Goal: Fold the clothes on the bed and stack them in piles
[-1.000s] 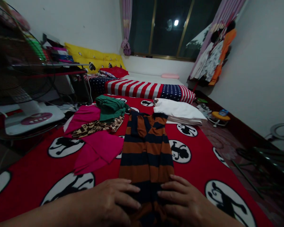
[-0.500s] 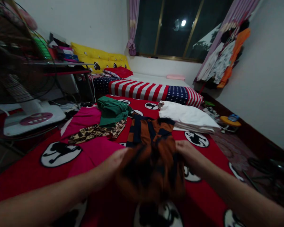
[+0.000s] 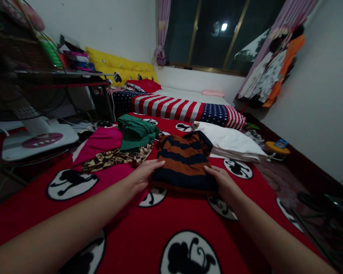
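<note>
A brown and navy striped shirt lies folded over on the red blanket in front of me. My left hand grips its left edge, thumb on top and fingers underneath. On the opposite edge my right hand pinches the cloth in the same way. Left of the shirt is a loose heap: a green garment, a magenta garment and a tan-and-black patterned cloth. A folded white cloth pile sits just beyond the shirt on the right.
A fan stands at the left beside a cluttered desk. Behind the blanket is a bed with a striped, starred cover. Clothes hang at the right by the window, and a small yellow stool stands on the floor.
The shirt's near part, bunched and blurred before, has been folded forward and now lies flatter with its stripes showing across. Both hands stay on its edges.
</note>
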A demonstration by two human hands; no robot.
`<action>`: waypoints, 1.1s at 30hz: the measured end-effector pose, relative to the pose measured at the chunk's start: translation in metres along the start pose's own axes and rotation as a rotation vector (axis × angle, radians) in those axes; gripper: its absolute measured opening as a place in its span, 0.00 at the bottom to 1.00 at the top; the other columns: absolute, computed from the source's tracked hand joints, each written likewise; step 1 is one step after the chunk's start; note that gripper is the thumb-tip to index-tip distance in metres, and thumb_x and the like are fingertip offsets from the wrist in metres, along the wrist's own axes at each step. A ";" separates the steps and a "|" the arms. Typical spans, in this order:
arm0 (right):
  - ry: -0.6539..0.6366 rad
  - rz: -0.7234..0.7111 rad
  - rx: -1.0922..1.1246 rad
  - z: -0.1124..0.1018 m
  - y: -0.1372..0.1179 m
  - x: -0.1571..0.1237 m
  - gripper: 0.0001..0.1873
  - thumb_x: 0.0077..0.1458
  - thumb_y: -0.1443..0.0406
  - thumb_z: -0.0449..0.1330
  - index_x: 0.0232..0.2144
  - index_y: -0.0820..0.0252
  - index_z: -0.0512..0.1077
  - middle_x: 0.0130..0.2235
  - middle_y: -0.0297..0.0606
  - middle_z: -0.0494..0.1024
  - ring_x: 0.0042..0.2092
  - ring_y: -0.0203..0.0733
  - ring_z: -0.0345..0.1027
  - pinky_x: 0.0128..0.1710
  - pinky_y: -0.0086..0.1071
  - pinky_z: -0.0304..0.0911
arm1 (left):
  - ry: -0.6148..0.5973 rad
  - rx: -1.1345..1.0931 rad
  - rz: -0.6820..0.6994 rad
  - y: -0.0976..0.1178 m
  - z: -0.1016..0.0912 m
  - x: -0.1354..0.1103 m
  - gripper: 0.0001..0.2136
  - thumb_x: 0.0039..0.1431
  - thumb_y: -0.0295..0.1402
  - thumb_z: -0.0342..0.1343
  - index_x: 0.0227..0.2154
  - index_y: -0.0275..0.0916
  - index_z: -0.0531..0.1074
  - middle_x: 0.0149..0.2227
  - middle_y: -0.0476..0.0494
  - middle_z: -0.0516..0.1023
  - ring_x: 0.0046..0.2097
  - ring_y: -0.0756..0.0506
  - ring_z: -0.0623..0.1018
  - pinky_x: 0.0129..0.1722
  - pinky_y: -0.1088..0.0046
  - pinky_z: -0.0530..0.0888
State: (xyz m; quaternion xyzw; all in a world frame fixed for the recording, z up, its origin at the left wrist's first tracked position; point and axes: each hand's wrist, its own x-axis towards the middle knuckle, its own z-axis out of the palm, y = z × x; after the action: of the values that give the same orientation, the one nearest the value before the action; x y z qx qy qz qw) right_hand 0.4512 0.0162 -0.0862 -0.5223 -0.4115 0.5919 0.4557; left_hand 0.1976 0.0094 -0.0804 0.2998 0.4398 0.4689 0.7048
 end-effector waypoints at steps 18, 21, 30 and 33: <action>0.021 -0.270 -0.813 -0.062 -0.004 -0.141 0.21 0.55 0.48 0.57 0.26 0.59 0.74 0.26 0.38 0.73 0.30 0.41 0.68 0.29 0.28 0.64 | -0.324 0.772 0.033 -0.018 -0.062 -0.109 0.18 0.56 0.47 0.56 0.38 0.36 0.73 0.36 0.42 0.78 0.36 0.45 0.78 0.34 0.74 0.72; 0.016 -0.438 -0.777 -0.019 -0.031 -0.124 0.17 0.56 0.52 0.57 0.29 0.59 0.74 0.26 0.36 0.72 0.29 0.39 0.66 0.28 0.27 0.62 | -0.117 0.784 0.150 -0.014 -0.051 -0.087 0.17 0.52 0.44 0.58 0.39 0.36 0.70 0.33 0.43 0.77 0.32 0.46 0.77 0.28 0.76 0.71; -0.074 -0.666 -1.030 0.105 -0.006 -0.024 0.10 0.53 0.70 0.57 0.38 0.57 0.75 0.40 0.38 0.78 0.41 0.43 0.72 0.39 0.31 0.63 | 0.144 0.831 0.487 -0.037 -0.050 -0.061 0.11 0.54 0.36 0.54 0.38 0.37 0.72 0.30 0.46 0.75 0.29 0.48 0.76 0.27 0.74 0.74; -0.053 -0.582 -1.159 0.105 0.005 -0.011 0.16 0.52 0.70 0.59 0.44 0.57 0.74 0.45 0.41 0.76 0.46 0.46 0.70 0.43 0.34 0.62 | 0.134 0.803 0.490 -0.039 -0.051 -0.063 0.11 0.55 0.36 0.54 0.39 0.36 0.72 0.30 0.45 0.75 0.30 0.47 0.77 0.28 0.73 0.75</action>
State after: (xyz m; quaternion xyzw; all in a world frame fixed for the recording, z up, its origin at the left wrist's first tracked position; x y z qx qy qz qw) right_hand 0.3469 0.0031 -0.0761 -0.5358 -0.8000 0.1390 0.2315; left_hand 0.1559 -0.0630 -0.1137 0.6123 0.5473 0.4326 0.3720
